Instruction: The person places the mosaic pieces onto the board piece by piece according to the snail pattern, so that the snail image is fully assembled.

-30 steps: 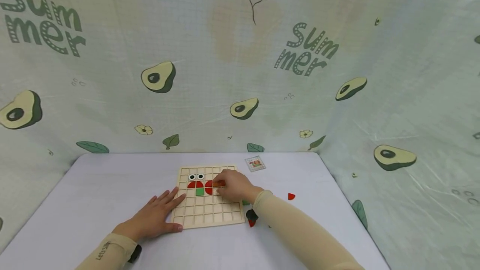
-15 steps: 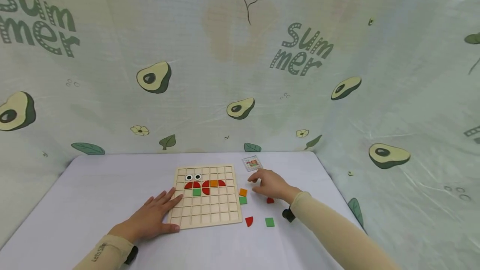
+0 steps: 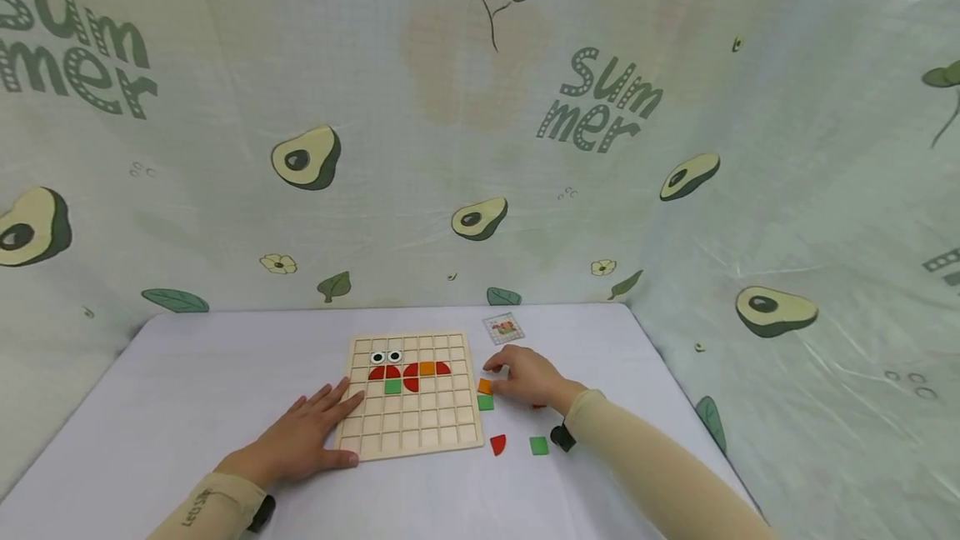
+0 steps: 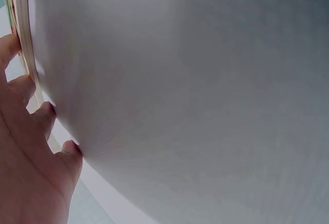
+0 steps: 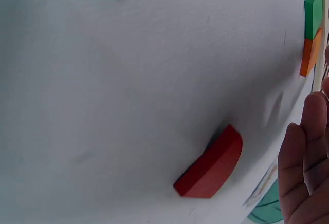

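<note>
A wooden grid board (image 3: 412, 418) lies on the table. Across its upper rows sit two eye tiles (image 3: 386, 357), several red quarter-circle tiles (image 3: 411, 385), an orange square tile (image 3: 427, 368) and a green square tile (image 3: 393, 387). My left hand (image 3: 303, 433) rests with spread fingers at the board's left edge, its fingertips along the rim. Just right of the board, my right hand (image 3: 527, 375) is over a loose orange square tile (image 3: 485, 387), thumb right at it and index finger held apart. Another green square tile (image 3: 486, 402) touches that orange one.
Nearer the front lie a loose red quarter-circle (image 3: 498, 444) and a green square (image 3: 539, 446). Another red quarter-circle (image 5: 211, 167) lies under my right hand. A picture card (image 3: 504, 327) is behind, and a patterned cloth (image 3: 405, 257) hangs past the table's far edge.
My right hand has left an orange square tile on the board, moved off to the right, then come back left to the loose orange tile. The left hand has stayed at the board's edge.
</note>
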Motion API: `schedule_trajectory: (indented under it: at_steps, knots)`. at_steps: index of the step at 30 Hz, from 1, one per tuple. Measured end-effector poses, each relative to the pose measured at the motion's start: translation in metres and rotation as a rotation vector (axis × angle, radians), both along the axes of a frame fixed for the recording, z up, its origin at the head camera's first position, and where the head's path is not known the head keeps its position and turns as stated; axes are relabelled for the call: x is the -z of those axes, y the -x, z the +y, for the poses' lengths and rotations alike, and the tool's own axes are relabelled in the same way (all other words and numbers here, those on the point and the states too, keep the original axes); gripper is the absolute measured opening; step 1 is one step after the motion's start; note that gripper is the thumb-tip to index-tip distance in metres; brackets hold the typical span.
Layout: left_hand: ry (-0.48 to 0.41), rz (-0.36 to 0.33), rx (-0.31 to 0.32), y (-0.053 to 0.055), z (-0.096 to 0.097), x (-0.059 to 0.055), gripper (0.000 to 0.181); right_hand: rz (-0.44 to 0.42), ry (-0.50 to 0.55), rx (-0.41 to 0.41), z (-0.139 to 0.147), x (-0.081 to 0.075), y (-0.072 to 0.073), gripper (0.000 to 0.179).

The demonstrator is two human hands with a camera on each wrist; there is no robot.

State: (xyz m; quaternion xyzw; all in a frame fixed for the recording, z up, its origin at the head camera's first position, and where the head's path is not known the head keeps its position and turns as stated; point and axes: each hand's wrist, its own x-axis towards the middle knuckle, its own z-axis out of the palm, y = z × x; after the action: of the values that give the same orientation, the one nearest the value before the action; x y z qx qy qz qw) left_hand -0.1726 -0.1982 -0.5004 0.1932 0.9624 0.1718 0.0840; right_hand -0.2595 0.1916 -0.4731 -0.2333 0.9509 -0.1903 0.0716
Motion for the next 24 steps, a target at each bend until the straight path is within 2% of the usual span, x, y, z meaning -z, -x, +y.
schedule_trajectory:
  at_steps: [10, 15, 24]
  knots:
    - [0.009, 0.007, -0.001, 0.0, 0.002, 0.001, 0.099, 0.047, -0.048, -0.008, -0.011, 0.008, 0.003, 0.024]
    - [0.001, 0.017, 0.003, 0.0, 0.001, 0.0, 0.099, 0.048, -0.035, 0.006, -0.012, 0.007, 0.003, 0.025]
    - [0.002, 0.014, -0.004, 0.001, -0.001, 0.004, 0.099, 0.068, -0.036, -0.026, -0.011, 0.01, 0.004, 0.024]
